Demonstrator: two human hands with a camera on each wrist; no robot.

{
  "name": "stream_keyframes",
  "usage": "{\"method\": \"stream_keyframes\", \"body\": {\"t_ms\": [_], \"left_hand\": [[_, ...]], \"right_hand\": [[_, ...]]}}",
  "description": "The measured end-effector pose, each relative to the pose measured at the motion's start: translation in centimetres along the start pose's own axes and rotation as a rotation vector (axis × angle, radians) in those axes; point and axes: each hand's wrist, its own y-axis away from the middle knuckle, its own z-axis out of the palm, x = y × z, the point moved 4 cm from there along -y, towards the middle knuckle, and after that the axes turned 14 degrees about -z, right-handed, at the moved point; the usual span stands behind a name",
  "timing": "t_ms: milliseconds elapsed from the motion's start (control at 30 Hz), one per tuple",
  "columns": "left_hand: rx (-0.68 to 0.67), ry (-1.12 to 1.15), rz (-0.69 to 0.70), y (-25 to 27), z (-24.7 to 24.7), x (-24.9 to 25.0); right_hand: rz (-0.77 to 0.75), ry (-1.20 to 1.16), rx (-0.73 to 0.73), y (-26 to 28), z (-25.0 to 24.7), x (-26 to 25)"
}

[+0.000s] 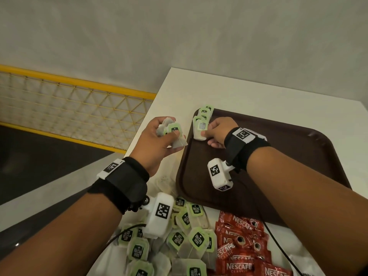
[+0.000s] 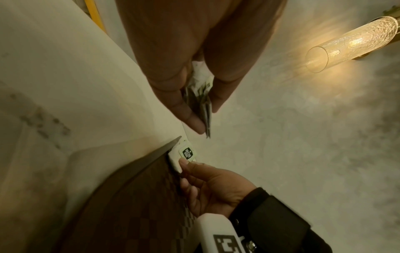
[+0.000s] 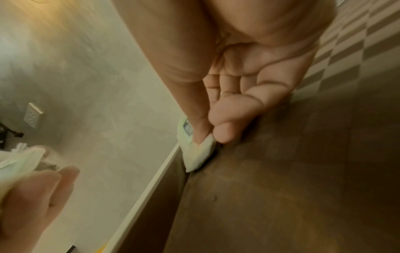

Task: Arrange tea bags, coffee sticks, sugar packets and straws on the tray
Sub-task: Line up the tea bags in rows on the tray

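A dark brown tray (image 1: 288,140) lies on the white table. Several green-tagged tea bags (image 1: 205,114) stand in a row against its far left corner. My right hand (image 1: 217,132) pinches the nearest tea bag (image 1: 200,130) of that row between thumb and fingers, seen also in the right wrist view as tea bag (image 3: 199,154) at the tray wall. My left hand (image 1: 159,140) hovers just left of the tray and grips a bunch of tea bags (image 1: 171,132), seen edge-on as tea bags (image 2: 203,102) in the left wrist view.
A heap of loose tea bags (image 1: 179,240) lies near the table's front, with red coffee sticks (image 1: 239,246) beside it on the right. The table edge (image 1: 143,124) drops off to the left toward a yellow mesh railing (image 1: 79,104). A wall lamp (image 2: 350,44) glows.
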Motion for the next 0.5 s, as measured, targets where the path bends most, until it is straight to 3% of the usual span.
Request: {"method": "stream_keyframes", "body": {"t_ms": [300, 500], "left_hand": [[0.002, -0.014, -0.011, -0.1, 0.2, 0.1], [0.006, -0.036, 0.001, 0.0, 1.0, 0.3]], "right_hand": [[-0.272, 0.146, 0.16, -0.8, -1.2, -1.7], [-0.426, 0.391, -0.008, -1.9, -0.5, -3.5]]}}
